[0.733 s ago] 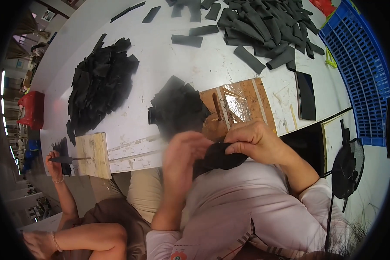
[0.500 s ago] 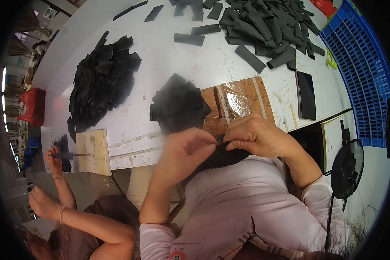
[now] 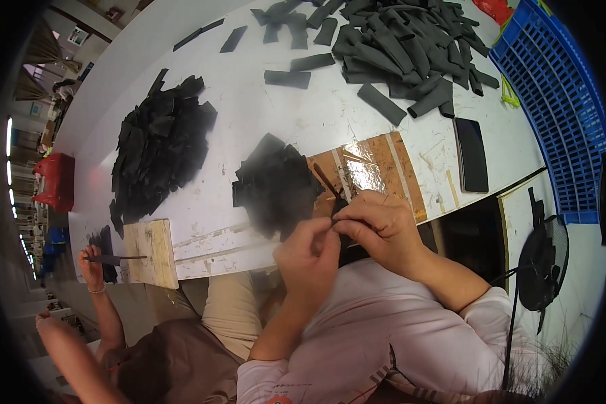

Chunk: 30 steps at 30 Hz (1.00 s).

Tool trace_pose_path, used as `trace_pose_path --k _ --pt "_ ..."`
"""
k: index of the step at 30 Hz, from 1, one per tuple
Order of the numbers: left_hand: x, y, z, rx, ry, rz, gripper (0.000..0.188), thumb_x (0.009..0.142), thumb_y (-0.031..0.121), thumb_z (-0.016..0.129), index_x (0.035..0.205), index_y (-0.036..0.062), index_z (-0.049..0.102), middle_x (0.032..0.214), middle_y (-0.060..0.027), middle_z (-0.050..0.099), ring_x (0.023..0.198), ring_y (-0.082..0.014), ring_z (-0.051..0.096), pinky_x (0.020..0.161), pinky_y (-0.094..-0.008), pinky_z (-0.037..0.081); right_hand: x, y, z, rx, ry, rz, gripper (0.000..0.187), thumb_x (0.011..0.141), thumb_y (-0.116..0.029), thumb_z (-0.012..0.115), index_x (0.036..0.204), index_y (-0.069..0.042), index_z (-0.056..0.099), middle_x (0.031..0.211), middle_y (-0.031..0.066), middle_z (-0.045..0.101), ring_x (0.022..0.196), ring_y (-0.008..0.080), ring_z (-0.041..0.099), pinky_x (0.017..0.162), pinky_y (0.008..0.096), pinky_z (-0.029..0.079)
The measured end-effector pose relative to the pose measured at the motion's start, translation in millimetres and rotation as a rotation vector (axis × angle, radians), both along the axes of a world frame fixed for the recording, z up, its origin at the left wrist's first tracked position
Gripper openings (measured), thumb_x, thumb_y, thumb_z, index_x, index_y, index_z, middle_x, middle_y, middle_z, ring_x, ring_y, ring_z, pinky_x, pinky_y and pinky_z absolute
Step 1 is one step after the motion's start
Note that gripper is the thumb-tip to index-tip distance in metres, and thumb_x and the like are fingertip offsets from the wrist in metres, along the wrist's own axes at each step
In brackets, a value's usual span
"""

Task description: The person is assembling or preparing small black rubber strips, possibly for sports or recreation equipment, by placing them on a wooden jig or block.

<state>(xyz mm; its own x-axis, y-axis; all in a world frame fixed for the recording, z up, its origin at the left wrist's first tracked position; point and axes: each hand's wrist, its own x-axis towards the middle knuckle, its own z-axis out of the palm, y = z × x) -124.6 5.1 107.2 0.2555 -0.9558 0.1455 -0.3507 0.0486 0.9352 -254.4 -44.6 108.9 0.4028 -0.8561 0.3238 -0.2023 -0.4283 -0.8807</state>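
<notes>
My left hand (image 3: 308, 254) and my right hand (image 3: 378, 230) meet at the table's near edge, fingertips pinched together. Between them is a black fabric piece (image 3: 341, 203), mostly hidden by the fingers. A thin dark rod (image 3: 326, 176) runs across the brown board (image 3: 397, 172) toward my fingers, its near end by the black fabric. More black material (image 3: 352, 254) shows below my hands, against my shirt. Just left of the board lies a heap of black fabric pieces (image 3: 273, 182).
A larger heap of black pieces (image 3: 161, 138) lies left. Dark grey tubes (image 3: 397, 50) pile up at the far right, near a phone (image 3: 473, 156) and a blue basket (image 3: 552, 101). At left, a co-worker's hand (image 3: 91, 262) is by a rod on a wooden block (image 3: 152, 252).
My view has shifted slightly. My left hand has come in closer to the right, its fingers more curled. The rod on the board now shows more plainly. The co-worker's nearer arm has moved.
</notes>
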Motion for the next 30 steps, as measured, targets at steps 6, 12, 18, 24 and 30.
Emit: trace_pose_path --k 6,12,18,24,30 --pt "-5.9 -4.4 -3.0 -0.271 -0.219 0.098 0.012 0.069 -0.004 0.058 0.081 0.0011 0.057 0.069 -0.0088 0.056 0.052 -0.0154 0.053 0.049 -0.0234 0.043 5.5 9.8 16.0 -0.051 0.013 -0.188 0.022 0.063 -0.008 0.07 0.08 0.0 0.058 0.068 0.0072 0.053 0.055 0.0189 0.054 0.049 0.0259 0.044" --pt "-7.9 -3.8 5.8 -0.272 -0.141 0.009 0.012 0.069 -0.005 0.058 0.079 0.0007 0.057 0.068 -0.0076 0.056 0.049 -0.0133 0.051 0.046 -0.0222 0.042 0.1 3.5 12.2 -0.024 -0.06 -0.059 0.013 0.068 0.0 0.063 0.08 0.001 0.058 0.067 0.0092 0.054 0.056 0.0205 0.056 0.048 0.0273 0.043" --pt "-7.2 -5.6 -8.3 -0.39 -0.296 0.21 0.01 0.07 -0.004 0.058 0.079 0.0002 0.058 0.066 -0.0076 0.055 0.046 -0.0111 0.049 0.042 -0.0223 0.04 7.9 5.8 -2.9 -0.247 0.149 -0.087 0.013 0.067 0.003 0.059 0.078 0.001 0.055 0.069 0.0115 0.05 0.057 0.0256 0.052 0.048 0.0322 0.042" --pt "14.1 -6.6 -10.1 0.27 0.948 0.007 0.019 0.072 -0.006 0.057 0.089 0.0017 0.05 0.07 -0.0027 0.053 0.045 -0.0019 0.04 0.035 -0.0141 0.029 7.7 3.1 -14.6 0.087 0.015 -0.083 0.008 0.066 0.004 0.057 0.073 0.0 0.055 0.059 0.0031 0.048 0.047 0.0113 0.046 0.042 0.0227 0.034" --pt "5.3 -3.9 -30.9 0.16 0.689 -0.114 0.021 0.07 -0.008 0.053 0.09 -0.0011 0.05 0.073 -0.003 0.053 0.057 -0.0059 0.049 0.047 -0.0171 0.039 -6.3 4.6 -18.5 1.221 -0.728 0.17 0.004 0.076 -0.005 0.058 0.075 -0.002 0.055 0.061 -0.0018 0.046 0.048 0.0065 0.039 0.042 0.0176 0.029"
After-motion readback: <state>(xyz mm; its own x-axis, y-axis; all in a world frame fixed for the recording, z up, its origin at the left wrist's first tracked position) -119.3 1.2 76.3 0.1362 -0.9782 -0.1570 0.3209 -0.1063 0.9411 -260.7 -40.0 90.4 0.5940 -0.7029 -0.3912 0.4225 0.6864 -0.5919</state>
